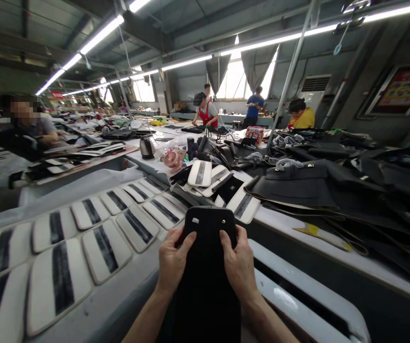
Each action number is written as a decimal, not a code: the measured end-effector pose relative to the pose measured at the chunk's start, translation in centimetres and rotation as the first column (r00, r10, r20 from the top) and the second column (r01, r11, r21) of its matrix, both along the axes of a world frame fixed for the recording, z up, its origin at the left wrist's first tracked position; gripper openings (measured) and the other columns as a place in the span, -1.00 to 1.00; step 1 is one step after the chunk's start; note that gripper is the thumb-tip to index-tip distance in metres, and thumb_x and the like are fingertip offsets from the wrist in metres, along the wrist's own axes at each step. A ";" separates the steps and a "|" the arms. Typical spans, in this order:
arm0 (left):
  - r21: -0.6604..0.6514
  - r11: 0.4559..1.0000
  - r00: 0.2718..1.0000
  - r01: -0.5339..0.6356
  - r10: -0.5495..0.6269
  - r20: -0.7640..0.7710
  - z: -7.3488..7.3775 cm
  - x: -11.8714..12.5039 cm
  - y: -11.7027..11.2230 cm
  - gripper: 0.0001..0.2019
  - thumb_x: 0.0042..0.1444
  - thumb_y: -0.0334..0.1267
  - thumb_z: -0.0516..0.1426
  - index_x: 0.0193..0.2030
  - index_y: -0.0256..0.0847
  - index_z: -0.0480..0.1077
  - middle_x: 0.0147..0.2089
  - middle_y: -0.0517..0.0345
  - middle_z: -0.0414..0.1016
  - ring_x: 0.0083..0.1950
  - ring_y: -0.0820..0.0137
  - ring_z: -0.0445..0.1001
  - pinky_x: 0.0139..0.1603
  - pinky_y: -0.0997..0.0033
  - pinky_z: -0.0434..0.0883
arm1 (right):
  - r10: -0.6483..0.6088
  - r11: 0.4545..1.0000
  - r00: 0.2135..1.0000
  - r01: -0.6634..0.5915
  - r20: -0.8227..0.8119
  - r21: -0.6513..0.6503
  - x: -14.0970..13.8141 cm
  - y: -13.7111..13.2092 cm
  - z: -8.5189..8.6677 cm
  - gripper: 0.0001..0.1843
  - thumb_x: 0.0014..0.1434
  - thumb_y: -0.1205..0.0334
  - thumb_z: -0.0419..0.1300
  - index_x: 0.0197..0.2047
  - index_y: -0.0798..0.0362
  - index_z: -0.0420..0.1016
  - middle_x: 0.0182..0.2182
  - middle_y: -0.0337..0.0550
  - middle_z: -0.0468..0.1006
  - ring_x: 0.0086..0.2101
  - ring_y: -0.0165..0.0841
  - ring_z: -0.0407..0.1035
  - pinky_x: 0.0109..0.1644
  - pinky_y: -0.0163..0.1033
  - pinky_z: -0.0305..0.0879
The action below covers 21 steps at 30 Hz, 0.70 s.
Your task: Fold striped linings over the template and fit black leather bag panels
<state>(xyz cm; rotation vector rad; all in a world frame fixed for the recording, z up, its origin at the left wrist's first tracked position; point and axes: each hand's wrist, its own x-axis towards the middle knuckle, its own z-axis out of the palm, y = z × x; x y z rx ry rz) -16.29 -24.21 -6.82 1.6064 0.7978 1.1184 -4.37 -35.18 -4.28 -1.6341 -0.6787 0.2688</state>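
Between my two hands is a black leather bag flap (pixel 208 267), its rounded end pointing away from me. Two small metal fittings show near that end. My left hand (pixel 174 259) grips the left edge, thumb on top and fingers underneath. On the opposite edge my right hand (pixel 240 259) has the same kind of grip. The flap's lower part runs down out of view. To the left, several white panels with a dark stripe (pixel 105 247) lie in rows on the table. Just beyond the flap, a pile of similar striped panels (pixel 200 173) overlaps on the bench.
Black leather bag pieces (pixel 298 186) are heaped on the right-hand bench. A pink fan (pixel 172 159) and a metal kettle (pixel 147 147) stand behind the panels. A pale, rounded machine part (pixel 305 290) sits at my lower right. Several people work farther back; one (pixel 29 124) is at the left.
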 end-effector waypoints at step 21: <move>-0.065 0.993 0.996 -0.094 0.094 -0.006 -2.3 2.4 -3.3 -0.62 0.20 -0.01 0.15 -0.51 -0.23 0.43 -0.41 0.20 0.26 -0.36 0.42 0.26 -0.28 0.45 0.28 | -0.124 0.984 0.989 0.134 0.084 -0.121 4.0 -1.0 -5.2 -0.47 0.30 -0.22 -0.07 -0.49 0.01 0.24 -0.61 -0.32 0.21 -0.53 -0.38 0.13 -0.39 -0.26 0.06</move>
